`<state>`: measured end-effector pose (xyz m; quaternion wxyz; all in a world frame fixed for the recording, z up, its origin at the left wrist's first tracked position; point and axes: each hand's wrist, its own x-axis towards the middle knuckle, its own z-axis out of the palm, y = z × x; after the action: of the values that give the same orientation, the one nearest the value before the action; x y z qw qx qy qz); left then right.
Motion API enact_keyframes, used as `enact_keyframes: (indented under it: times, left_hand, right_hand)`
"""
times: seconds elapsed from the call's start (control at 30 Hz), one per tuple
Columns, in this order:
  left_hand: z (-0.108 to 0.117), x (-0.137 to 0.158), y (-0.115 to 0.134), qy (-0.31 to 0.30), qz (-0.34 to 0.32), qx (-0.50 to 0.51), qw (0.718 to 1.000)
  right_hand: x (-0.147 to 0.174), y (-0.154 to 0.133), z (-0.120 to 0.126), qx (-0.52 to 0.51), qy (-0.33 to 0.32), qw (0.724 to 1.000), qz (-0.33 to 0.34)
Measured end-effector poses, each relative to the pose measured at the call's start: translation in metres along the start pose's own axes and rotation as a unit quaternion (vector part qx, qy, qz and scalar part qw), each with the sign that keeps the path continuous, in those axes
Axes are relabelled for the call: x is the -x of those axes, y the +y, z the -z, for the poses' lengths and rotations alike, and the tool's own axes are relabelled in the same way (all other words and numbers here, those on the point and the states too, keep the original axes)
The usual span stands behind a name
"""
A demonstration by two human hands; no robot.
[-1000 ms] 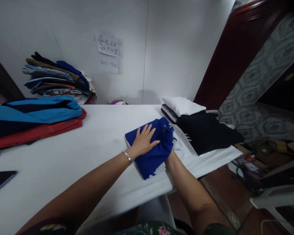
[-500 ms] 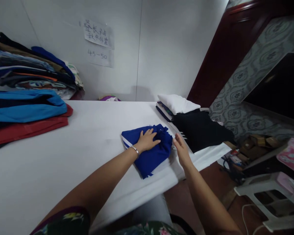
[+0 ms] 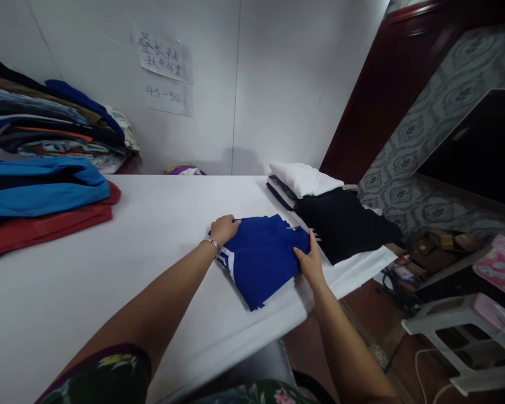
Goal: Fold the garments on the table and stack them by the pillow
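Note:
A folded blue garment with white stripes on its left side lies on the white table. At its upper left edge my left hand is closed on the cloth, a silver bracelet round the wrist. My right hand pinches the right edge, with the thumb on top and the fingers at the outer side. A small pale metallic detail shows near the collar-like top edge. Whatever is under the garment is hidden.
Blue and red folded clothes lie on the left, with a tall stack of clothes behind. A black garment and a white folded one sit close on the right. Beyond the table edge stands a white plastic stool.
My left hand has gone from lying flat on the garment to gripping its upper left edge. My right hand has closed on the right edge. The cloth now lies smoother and wider.

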<state>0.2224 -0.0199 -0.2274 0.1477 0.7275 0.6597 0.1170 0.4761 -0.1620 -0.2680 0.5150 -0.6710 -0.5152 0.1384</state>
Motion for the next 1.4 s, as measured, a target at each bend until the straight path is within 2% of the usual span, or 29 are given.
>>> enact_keyframes:
  times: [0.17, 0.27, 0.4, 0.5, 0.57, 0.63, 0.73, 0.8, 0.9, 1.0, 1.17, 1.27, 1.4]
  left_hand:
    - [-0.011, -0.003, 0.0, 0.003, 0.026, 0.022, 0.999]
    - [-0.012, -0.003, -0.003, 0.0, 0.022, 0.033, 0.999]
    - [-0.008, -0.004, -0.004, 0.002, 0.013, 0.044, 0.999]
    - [-0.006, -0.004, -0.002, 0.009, 0.007, 0.045, 0.999]
    - [-0.007, -0.003, -0.002, 0.011, 0.006, 0.043, 0.999]
    - [-0.008, -0.003, -0.002, 0.009, 0.004, 0.038, 0.999]
    - [-0.009, -0.002, -0.004, -0.002, 0.002, 0.032, 0.999]
    - [-0.008, -0.004, -0.003, -0.013, 0.002, 0.028, 1.0]
    - [-0.005, -0.01, 0.0, -0.021, -0.001, 0.022, 1.0]
    - [-0.004, -0.021, 0.009, -0.029, -0.01, 0.019, 0.999]
    - [-0.009, -0.038, 0.031, -0.084, -0.036, 0.028, 0.995]
    - [-0.011, -0.041, 0.043, -0.102, -0.083, 0.037, 0.991]
    - [-0.013, -0.044, 0.046, -0.127, -0.131, 0.05, 0.982]
  right_hand:
    - [0.009, 0.017, 0.012, 0.088, -0.04, 0.995, 0.02]
    - [0.011, 0.014, 0.015, 0.136, -0.024, 0.988, 0.062]
    - [0.003, -0.023, 0.009, 0.203, -0.006, 0.963, 0.176]
    - [-0.016, -0.058, -0.009, 0.232, -0.072, 0.94, 0.239]
    - [-0.034, -0.072, -0.025, 0.26, -0.132, 0.923, 0.251]
    - [-0.053, -0.072, -0.039, 0.306, -0.191, 0.905, 0.225]
    - [-0.078, -0.051, -0.051, 0.36, -0.277, 0.884, 0.114]
    - [-0.086, -0.032, -0.053, 0.355, -0.302, 0.883, 0.056]
    - [-0.089, -0.012, -0.054, 0.322, -0.284, 0.902, 0.049]
    - [-0.087, -0.006, -0.056, 0.299, -0.263, 0.916, 0.059]
    - [-0.083, -0.013, -0.057, 0.287, -0.235, 0.927, 0.064]
    - [-0.078, -0.019, -0.054, 0.272, -0.218, 0.935, 0.061]
    - [-0.074, -0.023, -0.049, 0.256, -0.185, 0.947, 0.054]
